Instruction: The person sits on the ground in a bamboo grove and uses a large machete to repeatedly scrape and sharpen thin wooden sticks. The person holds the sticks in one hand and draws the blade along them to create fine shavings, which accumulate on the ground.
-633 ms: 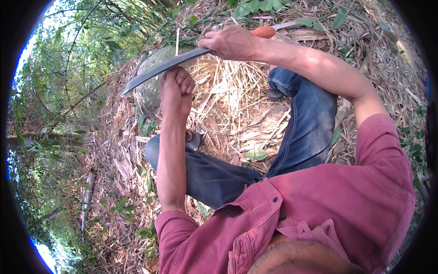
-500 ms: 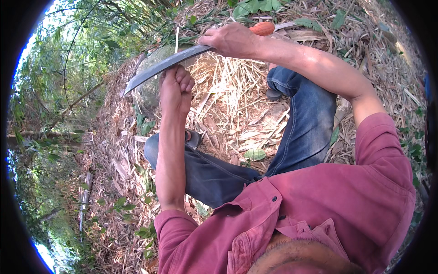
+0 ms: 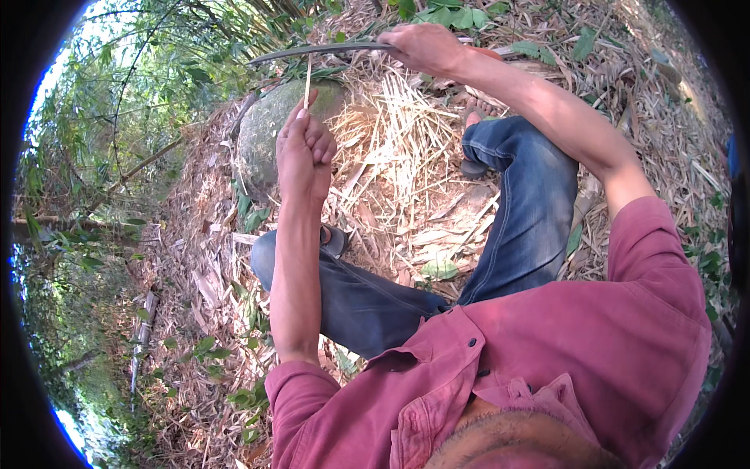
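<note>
Left hand (image 3: 307, 148) closes in a fist round the lower part of a thin pale stick (image 3: 308, 87), which stands nearly upright out of its top, one finger pointing up beside it. Up and to the right of that fist, the right hand (image 3: 422, 48) is clenched on the near end of a long, slightly curved knife (image 3: 332, 48). From these knuckles the dark blade runs leftward, above the left hand, and crosses at the stick's upper end; whether the two touch, I cannot tell. Just behind the right wrist, a bit of orange handle (image 3: 490, 53) shows, mostly hidden.

Beside the left hand, to its left and partly behind it, sits a rounded grey stone (image 3: 262, 137). To its right, and below the right hand, lies a loose heap of pale strips (image 3: 402, 129). Nearer the body than both hands are the bent legs in blue jeans (image 3: 523, 219); between them, well below the left hand, lies a green leaf (image 3: 440, 270).
</note>
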`<action>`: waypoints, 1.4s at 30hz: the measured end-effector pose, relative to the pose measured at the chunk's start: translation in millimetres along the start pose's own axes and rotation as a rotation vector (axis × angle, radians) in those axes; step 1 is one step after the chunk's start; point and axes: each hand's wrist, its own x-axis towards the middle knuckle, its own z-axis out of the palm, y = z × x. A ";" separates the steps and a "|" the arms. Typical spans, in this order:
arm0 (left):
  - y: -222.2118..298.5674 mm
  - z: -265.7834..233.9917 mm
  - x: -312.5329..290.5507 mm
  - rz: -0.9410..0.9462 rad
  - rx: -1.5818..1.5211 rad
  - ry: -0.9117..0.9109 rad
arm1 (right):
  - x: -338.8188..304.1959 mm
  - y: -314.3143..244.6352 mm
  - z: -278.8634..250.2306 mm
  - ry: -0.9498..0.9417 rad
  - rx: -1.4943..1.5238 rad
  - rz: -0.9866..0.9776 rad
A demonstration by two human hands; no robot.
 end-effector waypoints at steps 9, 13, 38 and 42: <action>-9.6 -3.9 6.4 -0.037 -0.078 0.011 | -13.2 -29.9 -6.3 0.102 0.027 -0.231; -10.3 -7.4 6.0 -0.053 -0.075 0.028 | -13.4 -38.7 -12.4 0.057 0.070 -0.251; -22.1 13.4 2.4 0.092 0.375 0.071 | -13.3 0.1 -1.5 0.033 0.160 -0.068; -25.7 16.8 -0.6 0.150 0.481 0.094 | -21.0 -29.6 -11.8 0.027 0.158 -0.178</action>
